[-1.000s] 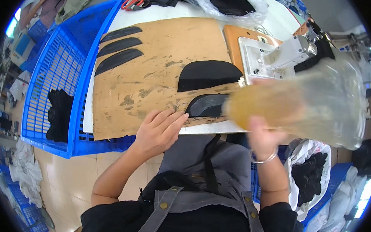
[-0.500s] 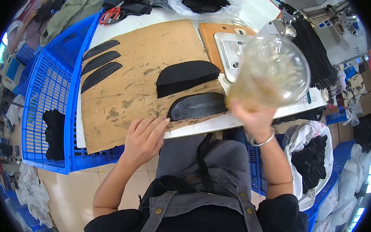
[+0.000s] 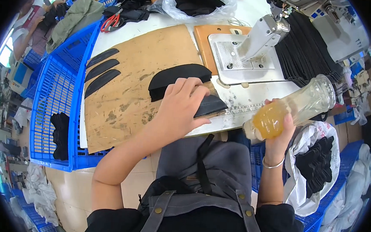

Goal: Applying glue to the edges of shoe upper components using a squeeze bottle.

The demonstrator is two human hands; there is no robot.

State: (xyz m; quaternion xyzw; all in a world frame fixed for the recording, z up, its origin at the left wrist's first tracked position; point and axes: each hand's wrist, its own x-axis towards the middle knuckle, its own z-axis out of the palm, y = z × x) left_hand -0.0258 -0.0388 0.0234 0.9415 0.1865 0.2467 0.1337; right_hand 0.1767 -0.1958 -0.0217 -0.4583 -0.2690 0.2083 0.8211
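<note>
My right hand (image 3: 280, 136), wearing a bracelet, is wrapped round a clear glass bottle (image 3: 309, 99). The bottle tilts, its broad base up to the right, and amber liquid lies in the end near my fingers. My left hand (image 3: 178, 105) is over the left part of a glossy black curved piece (image 3: 210, 105) at the board's front right corner. Its thumb stands apart from the fingers, which are bent near a stack of black half-moon pieces (image 3: 177, 78). What lies under the palm is hidden. Three narrow black pieces (image 3: 103, 70) lie at the left on the brown board (image 3: 126, 112).
A sewing machine (image 3: 260, 37) stands at the back right beside hanging black strips (image 3: 306, 47). Red-handled scissors (image 3: 111, 21) and a plastic bag of black pieces (image 3: 169, 2) lie behind the board. Blue crates (image 3: 52, 103) flank the left side; a white sack (image 3: 289, 186) stands at right.
My left hand has moved from the board's front edge up and right over the glossy black piece. The bottle in my right hand has swung right and down, uncovering the sewing machine.
</note>
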